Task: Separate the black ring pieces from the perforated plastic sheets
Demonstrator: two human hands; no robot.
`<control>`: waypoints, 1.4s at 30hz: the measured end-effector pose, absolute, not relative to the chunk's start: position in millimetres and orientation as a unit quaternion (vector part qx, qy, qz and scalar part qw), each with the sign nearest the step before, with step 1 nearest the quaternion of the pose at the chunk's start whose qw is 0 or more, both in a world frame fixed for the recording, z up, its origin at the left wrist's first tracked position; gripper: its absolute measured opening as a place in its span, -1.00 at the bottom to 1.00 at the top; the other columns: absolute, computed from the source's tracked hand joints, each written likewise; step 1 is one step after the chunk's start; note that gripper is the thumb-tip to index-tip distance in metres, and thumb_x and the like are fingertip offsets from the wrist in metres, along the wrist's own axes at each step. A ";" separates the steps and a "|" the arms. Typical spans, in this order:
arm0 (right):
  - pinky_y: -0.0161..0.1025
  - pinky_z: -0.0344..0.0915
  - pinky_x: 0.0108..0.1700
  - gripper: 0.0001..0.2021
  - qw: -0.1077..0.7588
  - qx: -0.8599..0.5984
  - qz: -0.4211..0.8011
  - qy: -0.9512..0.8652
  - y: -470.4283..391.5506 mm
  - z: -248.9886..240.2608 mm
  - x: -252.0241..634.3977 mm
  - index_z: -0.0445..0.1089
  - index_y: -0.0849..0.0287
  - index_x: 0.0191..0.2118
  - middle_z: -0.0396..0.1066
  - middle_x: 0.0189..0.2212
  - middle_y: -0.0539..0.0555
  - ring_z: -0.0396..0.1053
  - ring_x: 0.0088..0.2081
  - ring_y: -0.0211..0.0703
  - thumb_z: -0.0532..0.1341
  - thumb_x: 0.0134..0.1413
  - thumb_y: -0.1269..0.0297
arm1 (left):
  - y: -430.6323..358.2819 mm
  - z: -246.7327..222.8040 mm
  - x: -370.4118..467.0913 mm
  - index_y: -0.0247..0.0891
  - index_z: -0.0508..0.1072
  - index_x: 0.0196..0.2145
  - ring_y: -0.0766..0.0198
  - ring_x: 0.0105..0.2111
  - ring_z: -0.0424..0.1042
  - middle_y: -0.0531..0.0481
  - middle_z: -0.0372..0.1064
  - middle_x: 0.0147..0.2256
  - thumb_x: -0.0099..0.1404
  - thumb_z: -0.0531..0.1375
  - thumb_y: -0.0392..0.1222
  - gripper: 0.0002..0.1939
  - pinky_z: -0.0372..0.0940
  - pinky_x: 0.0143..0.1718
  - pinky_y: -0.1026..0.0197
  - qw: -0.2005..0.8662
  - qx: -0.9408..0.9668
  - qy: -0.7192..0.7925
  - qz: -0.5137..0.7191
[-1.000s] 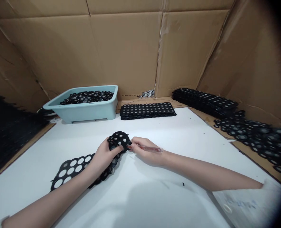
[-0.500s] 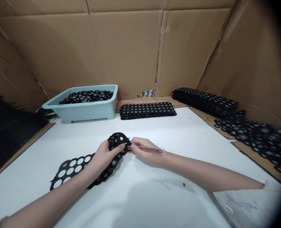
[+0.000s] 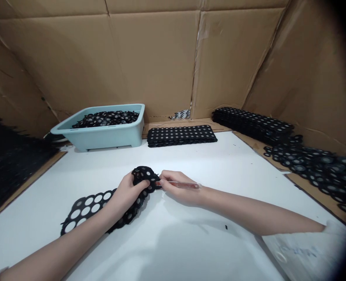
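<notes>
Seemingly unfinished, the sheet (image 3: 134, 208) slants toward the table's (image 3: 220, 164) left edge, pinched by the left hand (image 3: 128, 191); the right hand (image 3: 177, 194), curled, grips a tool (image 3: 187, 185) at its end. Far edge: a stack (image 3: 181, 135), perhaps done.

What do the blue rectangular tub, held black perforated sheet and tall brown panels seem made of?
Blue tub: probably satin plastic, from its smooth, moulded rim. Held sheet: perhaps matt rubber or plastic, since it seems bent. Brown panels: likely matt cardboard, given creases.
</notes>
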State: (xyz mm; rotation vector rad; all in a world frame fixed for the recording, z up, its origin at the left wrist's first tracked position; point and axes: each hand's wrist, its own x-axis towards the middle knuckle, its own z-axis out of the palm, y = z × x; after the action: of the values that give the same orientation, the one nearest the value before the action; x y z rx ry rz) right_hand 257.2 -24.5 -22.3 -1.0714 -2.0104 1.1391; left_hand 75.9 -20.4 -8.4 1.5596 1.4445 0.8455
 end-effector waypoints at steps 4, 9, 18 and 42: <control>-0.37 -0.05 -0.55 -0.77 0.292 -0.400 0.426 -0.757 -25.8 -19.3 256.6 0.07 0.18 -0.48 0.07 -0.57 -0.07 0.01 -0.55 -0.36 -0.10 0.09 0.17 | -20.2 -9.5 75.4 -0.29 0.36 -0.48 0.29 -0.54 0.31 0.03 0.35 -0.54 0.03 0.13 -0.15 -0.85 0.17 -0.55 0.30 0.404 0.629 0.576 0.330; -0.38 -0.05 -0.55 -0.78 0.290 -0.393 0.425 -0.762 -25.1 -20.2 256.3 0.06 0.17 -0.49 0.07 -0.57 -0.07 0.00 -0.55 -0.37 -0.10 0.10 0.20 | -20.0 -9.3 75.7 -0.30 0.35 -0.52 0.31 -0.58 0.29 0.05 0.32 -0.59 0.03 0.12 -0.15 -0.86 0.16 -0.58 0.30 0.399 0.633 0.575 0.331; -0.37 -0.06 -0.55 -0.76 0.294 -0.389 0.431 -0.759 -24.4 -20.0 256.1 0.00 0.17 -0.52 0.03 -0.58 -0.08 -0.02 -0.55 -0.37 -0.10 0.10 0.19 | -21.0 -5.6 77.4 -0.28 0.39 -0.42 0.24 -0.48 0.35 0.00 0.40 -0.49 0.00 0.15 -0.16 -0.83 0.21 -0.48 0.26 0.382 0.634 0.576 0.346; -0.22 0.19 -0.27 -0.73 0.374 -0.401 0.570 -0.612 -19.4 -23.9 256.6 0.22 0.21 -0.46 0.35 -0.34 0.09 0.33 -0.32 -0.19 -0.02 0.07 0.13 | -21.6 -10.2 72.4 -0.34 0.39 -0.41 0.16 -0.41 0.40 -0.10 0.43 -0.40 -0.01 0.17 0.02 -0.67 0.26 -0.49 0.25 0.469 0.570 0.583 0.339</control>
State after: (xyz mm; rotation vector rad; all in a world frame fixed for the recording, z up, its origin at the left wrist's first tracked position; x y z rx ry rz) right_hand 256.6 -19.4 -23.9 -1.0267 -1.5680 1.4603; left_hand 72.4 -21.6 -10.2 1.3975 1.4296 0.8312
